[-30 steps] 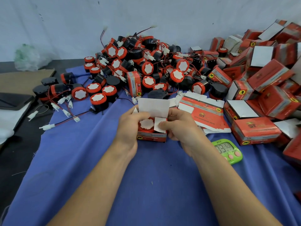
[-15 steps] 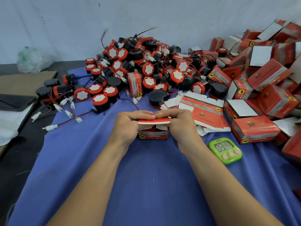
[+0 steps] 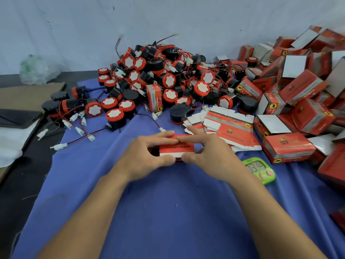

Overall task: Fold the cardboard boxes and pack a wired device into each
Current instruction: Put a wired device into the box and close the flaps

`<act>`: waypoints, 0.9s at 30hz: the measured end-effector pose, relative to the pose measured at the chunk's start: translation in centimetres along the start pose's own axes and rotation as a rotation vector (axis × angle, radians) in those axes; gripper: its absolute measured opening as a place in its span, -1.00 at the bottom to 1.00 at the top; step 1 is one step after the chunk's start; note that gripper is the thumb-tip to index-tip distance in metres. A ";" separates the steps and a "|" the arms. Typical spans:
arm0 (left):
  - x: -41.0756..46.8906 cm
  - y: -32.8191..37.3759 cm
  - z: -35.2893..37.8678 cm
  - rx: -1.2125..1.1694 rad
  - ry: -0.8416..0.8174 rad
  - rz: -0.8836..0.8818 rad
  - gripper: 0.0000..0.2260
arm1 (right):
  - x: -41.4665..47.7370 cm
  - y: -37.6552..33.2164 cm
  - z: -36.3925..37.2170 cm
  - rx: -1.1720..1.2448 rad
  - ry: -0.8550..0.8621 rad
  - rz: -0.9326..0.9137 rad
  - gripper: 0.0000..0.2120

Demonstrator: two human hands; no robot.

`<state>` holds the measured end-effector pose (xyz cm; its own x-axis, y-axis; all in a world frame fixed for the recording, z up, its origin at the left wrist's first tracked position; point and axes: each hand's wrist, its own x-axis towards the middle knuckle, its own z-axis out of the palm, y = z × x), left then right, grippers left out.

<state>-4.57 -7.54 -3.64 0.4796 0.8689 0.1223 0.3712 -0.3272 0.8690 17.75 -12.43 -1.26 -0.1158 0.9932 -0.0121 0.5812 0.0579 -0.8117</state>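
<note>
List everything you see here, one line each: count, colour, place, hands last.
Small red cardboard box: one, red, between both hands.
Round wired devices: many, red and black, heaped at back centre.
Flat unfolded box blanks: a stack, red and white, right of the hands.
Folded cardboard boxes: many, red, piled on the right.
Digital timer: one, green, beside the right wrist.
Cloth: one, blue, under the piles and hands.
Cardboard sheet: one, brown, far left.
Plastic bag: one, clear, back left.
Left hand: pinches the box's left end.
Right hand: pinches its right end.
</note>
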 end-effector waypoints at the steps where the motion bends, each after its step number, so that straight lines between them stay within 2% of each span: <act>1: -0.2 -0.1 0.2 0.044 0.020 0.020 -0.54 | -0.1 -0.1 0.2 -0.029 0.030 0.002 -0.53; 3: -0.1 -0.2 0.4 0.080 0.061 0.026 -0.54 | -0.1 -0.2 0.6 -0.061 0.082 0.007 -0.56; 5: 0.1 0.0 0.3 0.063 0.099 0.011 -0.61 | 0.0 -0.2 0.6 -0.059 0.106 0.006 -0.61; 10: 0.3 0.3 0.3 0.008 0.096 0.017 -0.70 | 0.4 -0.2 0.4 -0.022 0.089 -0.011 -0.72; 17: 0.2 0.5 0.4 -0.071 0.086 -0.001 -0.84 | -0.1 0.2 0.5 -0.014 0.066 -0.039 -0.68; 20: 0.3 0.3 0.6 -0.104 0.097 -0.037 -0.85 | -0.2 0.1 0.4 0.025 0.030 -0.047 -0.73; 23: 0.3 0.2 0.8 -0.111 0.100 -0.051 -0.78 | 0.1 0.1 0.8 0.056 0.110 -0.026 -0.74; 27: 0.4 0.3 1.0 -0.133 0.098 -0.055 -0.70 | 0.5 0.2 1.4 0.211 0.175 0.039 -0.74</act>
<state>-3.44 -7.63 -3.81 0.3791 0.9184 0.1131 0.2834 -0.2316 0.9306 16.69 -12.08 -2.23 0.0551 0.9977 0.0403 0.3994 0.0150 -0.9167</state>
